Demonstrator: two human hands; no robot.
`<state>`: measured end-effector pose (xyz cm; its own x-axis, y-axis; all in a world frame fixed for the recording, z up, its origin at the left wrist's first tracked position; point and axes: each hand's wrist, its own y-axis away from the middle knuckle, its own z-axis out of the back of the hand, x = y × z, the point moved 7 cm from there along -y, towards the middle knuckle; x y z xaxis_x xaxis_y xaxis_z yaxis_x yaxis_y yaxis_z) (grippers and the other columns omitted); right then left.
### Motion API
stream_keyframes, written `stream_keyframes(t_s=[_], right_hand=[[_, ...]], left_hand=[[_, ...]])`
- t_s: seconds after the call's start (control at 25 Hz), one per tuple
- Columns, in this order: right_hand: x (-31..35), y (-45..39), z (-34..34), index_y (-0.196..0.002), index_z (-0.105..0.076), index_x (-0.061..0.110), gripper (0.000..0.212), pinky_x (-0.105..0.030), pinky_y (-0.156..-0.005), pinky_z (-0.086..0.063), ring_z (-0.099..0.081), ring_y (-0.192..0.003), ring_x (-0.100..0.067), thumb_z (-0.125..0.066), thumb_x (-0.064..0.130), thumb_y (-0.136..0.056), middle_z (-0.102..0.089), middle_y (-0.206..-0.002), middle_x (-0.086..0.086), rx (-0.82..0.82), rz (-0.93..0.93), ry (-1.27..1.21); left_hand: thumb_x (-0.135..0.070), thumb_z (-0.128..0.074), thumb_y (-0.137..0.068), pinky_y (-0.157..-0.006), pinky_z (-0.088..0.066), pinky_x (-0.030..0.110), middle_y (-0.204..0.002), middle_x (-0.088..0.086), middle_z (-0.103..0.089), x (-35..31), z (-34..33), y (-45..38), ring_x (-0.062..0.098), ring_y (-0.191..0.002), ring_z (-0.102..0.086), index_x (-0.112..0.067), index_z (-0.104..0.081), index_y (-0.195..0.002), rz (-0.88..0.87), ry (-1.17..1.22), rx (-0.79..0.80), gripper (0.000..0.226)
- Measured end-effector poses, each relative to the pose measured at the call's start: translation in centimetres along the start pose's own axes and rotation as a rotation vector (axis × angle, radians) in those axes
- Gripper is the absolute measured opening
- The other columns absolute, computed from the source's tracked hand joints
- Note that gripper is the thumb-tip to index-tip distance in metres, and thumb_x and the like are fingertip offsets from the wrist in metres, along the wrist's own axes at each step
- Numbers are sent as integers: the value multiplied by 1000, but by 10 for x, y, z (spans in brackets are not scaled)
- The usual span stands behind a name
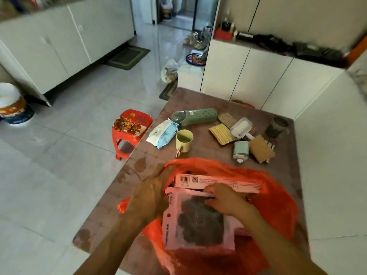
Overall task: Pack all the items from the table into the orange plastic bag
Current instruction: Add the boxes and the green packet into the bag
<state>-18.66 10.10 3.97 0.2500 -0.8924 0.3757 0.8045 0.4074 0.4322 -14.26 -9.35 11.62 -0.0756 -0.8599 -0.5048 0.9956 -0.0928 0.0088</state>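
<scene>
I have my left hand gripping the orange bag rim open, my right hand pinching the flat packet inside beside the pink box. Beyond the bag, the mug may tip if plastic drags.

Dim indoor light; glare on floor; edges blurred, wide-angle warp.

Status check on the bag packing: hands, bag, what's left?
Left hand holds orange bag rim open. Right hand grips pink packet, partly in. Mug, wipes, power strip and others not yet packed.
</scene>
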Motion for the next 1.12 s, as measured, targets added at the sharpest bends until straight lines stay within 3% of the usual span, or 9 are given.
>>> stream_keyframes(t_s=[0.2, 0.32, 0.44, 0.56, 0.72, 0.8, 0.88, 1.0, 1.12], right_hand=[[32, 27, 45, -97, -68, 23, 13, -17, -66, -39, -64, -82, -13, -57, 25, -91, -71, -95, 3, -497, 29, 35], [-8, 18, 96, -93, -69, 21, 10, -21, -62, -45, -62, -73, -9, -60, 21, -90, -70, -85, 5, -671, -82, -230], [-84, -18, 138, -105, -66, 17, 19, -23, -65, -39, -63, -86, -17, -59, 14, -88, -69, -101, -2, -847, -341, -353], [-187, -79, 125, -119, -55, 12, 36, -17, -65, -43, -62, -85, -21, -60, 16, -84, -63, -116, -1, -638, -620, -465], [-265, -151, 79, -135, -35, 21, 85, -40, -87, -51, -60, -106, -28, -79, 36, -63, -57, -127, -9, -325, -559, -429], [-275, -174, 71, -146, -22, 23, 103, -39, -87, -48, -55, -114, -30, -80, 40, -63, -48, -137, -8, -293, -509, -400], [-284, -193, 67, -144, -24, 22, 97, -36, -75, -50, -58, -107, -29, -82, 30, -67, -53, -131, -8, -300, -497, -495], [-278, -199, 63, -125, -34, 21, 75, -34, -55, -52, -62, -84, -23, -83, 15, -68, -61, -116, -18, -249, -442, -637], [-248, -169, 84, -133, -37, 18, 74, -25, -61, -49, -58, -97, -18, -82, 13, -73, -56, -127, -13, -312, -325, -806]], left_hand=[[-15, -72, -77, -97, -48, 44, -144, 6, -43, 10, -14, 5, 29, -124, -50, -31, -40, -141, -61, 12, -28, 73], [-23, -83, -61, -97, -35, 64, -139, 17, -50, -10, -22, -12, 43, -126, -46, -31, -58, -125, -132, -215, -49, 70], [-25, -84, -60, -99, -29, 66, -138, 18, -50, -31, -33, -36, 43, -128, -43, -31, -63, -116, -156, -221, -24, 61], [-27, -82, -63, -98, -35, 65, -133, 15, -54, -27, -48, -55, 41, -124, -46, -31, -63, -117, -96, -214, 0, 57], [-33, -58, -76, -90, -42, 68, -126, 20, -60, -15, -67, -56, 46, -114, -53, -26, -65, -114, -83, -336, -36, 39], [-45, -33, -92, -91, -39, 67, -127, 21, -61, -3, -76, -51, 48, -112, -55, -25, -69, -111, -84, -392, -33, 46], [-58, -17, -93, -94, -36, 65, -132, 21, -57, -2, -83, -49, 47, -117, -52, -26, -69, -114, -75, -398, -7, 65], [-42, -51, -87, -94, -37, 68, -135, 23, -52, -22, -79, -46, 45, -122, -47, -24, -62, -119, -100, -424, -36, 38], [-37, -48, -90, -102, -29, 70, -145, 25, -40, -37, -61, -40, 47, -135, -33, -25, -49, -128, -109, -361, -100, 39]])
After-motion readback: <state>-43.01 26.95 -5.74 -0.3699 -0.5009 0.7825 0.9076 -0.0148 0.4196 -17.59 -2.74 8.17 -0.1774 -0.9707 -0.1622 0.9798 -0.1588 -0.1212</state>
